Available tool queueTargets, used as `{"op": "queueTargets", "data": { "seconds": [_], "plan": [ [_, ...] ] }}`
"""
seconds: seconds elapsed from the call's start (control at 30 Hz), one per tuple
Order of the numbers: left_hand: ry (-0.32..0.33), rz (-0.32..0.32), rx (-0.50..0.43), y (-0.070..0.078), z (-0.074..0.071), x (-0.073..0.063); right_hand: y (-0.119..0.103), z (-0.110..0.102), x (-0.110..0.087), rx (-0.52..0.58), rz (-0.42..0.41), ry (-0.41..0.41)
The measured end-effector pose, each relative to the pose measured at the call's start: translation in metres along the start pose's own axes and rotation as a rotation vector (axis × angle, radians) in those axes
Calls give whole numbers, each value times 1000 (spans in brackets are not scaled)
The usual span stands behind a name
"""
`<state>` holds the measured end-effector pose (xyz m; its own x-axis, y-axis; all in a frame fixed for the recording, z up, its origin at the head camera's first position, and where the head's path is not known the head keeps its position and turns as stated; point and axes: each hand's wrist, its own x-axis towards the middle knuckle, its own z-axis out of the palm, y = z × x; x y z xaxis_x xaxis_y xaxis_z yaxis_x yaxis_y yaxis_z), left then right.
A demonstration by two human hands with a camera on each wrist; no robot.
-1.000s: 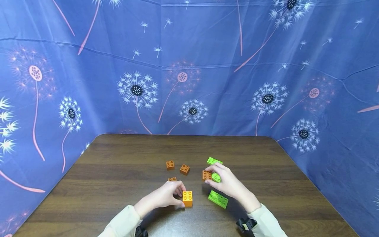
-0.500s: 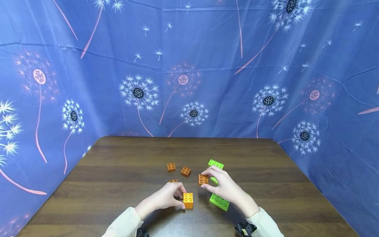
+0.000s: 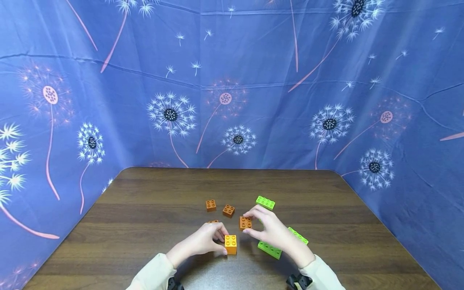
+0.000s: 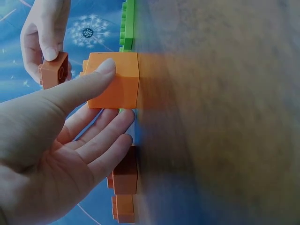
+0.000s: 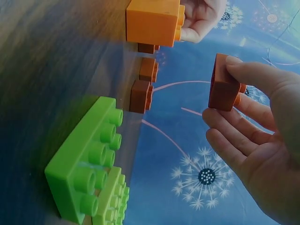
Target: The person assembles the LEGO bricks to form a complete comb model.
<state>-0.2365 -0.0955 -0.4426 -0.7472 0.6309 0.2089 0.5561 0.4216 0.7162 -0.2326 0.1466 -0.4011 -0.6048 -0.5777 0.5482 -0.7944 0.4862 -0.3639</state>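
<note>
My left hand (image 3: pixel 207 240) pinches a tall bright-orange building block (image 3: pixel 230 245) that stands upright on the table; the thumb lies on its near side. In the left wrist view, the other fingers (image 4: pixel 101 150) reach behind the block. My right hand (image 3: pixel 272 228) holds a brown-orange building brick (image 3: pixel 245 223) between thumb and fingers, studs up. The right wrist view has this brown-orange brick (image 5: pixel 222 84) raised above the table, apart from the orange block (image 5: pixel 152 21). In the head view it is just beyond and right of the block.
Two brown-orange bricks, one left (image 3: pixel 211 205) and one right (image 3: pixel 228 210), lie farther back; a third (image 3: pixel 213 221) is mostly hidden by my left hand. Green eight-stud bricks lie at the back (image 3: pixel 266 202), near my right wrist (image 3: pixel 269 249) and beyond the forearm (image 3: pixel 299 235). A blue curtain (image 3: pixel 232 80) surrounds the table.
My right hand has moved left and slightly nearer with the brown-orange brick, away from the green bricks and closer to the orange block. My left hand keeps its hold almost in place.
</note>
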Motion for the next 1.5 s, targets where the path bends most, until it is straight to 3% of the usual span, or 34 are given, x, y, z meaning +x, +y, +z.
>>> {"op": "queueTargets", "data": {
  "seconds": [0.2,0.53,0.97,1.5],
  "plan": [
    [3,-19,-24,1,3,0,-1,6,1,31,-28,-10],
    [31,-49,-42,3,4,1,-5,14,1,13,14,-58],
    [43,-55,-45,3,5,1,-6,25,0,35,-40,-73],
    [83,-57,-97,1,8,1,-9,30,-2,58,-5,-137]
  ]
}}
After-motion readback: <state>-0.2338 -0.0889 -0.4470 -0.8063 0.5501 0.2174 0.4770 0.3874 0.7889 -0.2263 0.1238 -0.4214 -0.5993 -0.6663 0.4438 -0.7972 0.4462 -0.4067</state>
